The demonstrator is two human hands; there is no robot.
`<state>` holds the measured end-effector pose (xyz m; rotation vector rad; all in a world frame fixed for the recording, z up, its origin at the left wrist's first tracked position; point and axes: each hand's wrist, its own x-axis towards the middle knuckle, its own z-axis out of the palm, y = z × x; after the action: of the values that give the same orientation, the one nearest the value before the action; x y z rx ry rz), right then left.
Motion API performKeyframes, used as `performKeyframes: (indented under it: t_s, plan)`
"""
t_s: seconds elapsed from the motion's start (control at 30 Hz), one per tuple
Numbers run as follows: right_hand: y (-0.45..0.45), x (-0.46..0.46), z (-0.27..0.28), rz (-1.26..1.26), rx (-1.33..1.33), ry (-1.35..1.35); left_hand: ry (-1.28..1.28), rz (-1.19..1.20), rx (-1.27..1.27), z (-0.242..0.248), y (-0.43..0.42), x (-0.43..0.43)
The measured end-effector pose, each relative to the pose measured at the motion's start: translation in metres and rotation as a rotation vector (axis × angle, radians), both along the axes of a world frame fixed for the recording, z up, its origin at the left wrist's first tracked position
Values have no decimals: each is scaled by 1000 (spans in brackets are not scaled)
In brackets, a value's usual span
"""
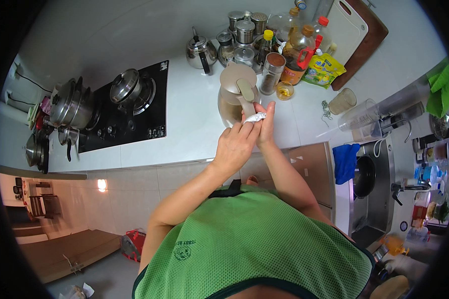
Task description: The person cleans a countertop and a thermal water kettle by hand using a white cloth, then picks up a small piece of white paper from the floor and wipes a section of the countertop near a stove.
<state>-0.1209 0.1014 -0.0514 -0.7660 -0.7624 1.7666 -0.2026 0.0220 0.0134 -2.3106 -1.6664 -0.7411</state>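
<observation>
My left hand and my right hand meet over the counter's front edge. Between them is a crumpled white piece of tissue or cloth, with my left fingers closed against it. The right thumb points up beside the white piece; the other right fingers are mostly hidden behind my left hand, so their grip is unclear. Just beyond stands a beige-lidded thermal jug or kettle with its handle towards me. My right fingers are close to that handle, but I cannot tell whether they touch it.
To the left, a lidded pan sits on a black gas hob, with a steamer pot beside it. Behind the jug are a steel teapot, a glass jar, and an oil bottle. A sink lies right.
</observation>
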Motion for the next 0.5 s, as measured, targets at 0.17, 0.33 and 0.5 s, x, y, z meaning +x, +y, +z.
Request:
performKeyframes:
  t_s: [0.17,0.33,0.5]
  plan:
    - [1,16,20,251,118,-28,-130,-6,24,-9,-3,-1]
    - [3,26,22,375,212,-10,-169,-35,27,-18,-4,-3]
    - [8,40,33,557,175,-187,-222,-15,-94,-71,-9,-18]
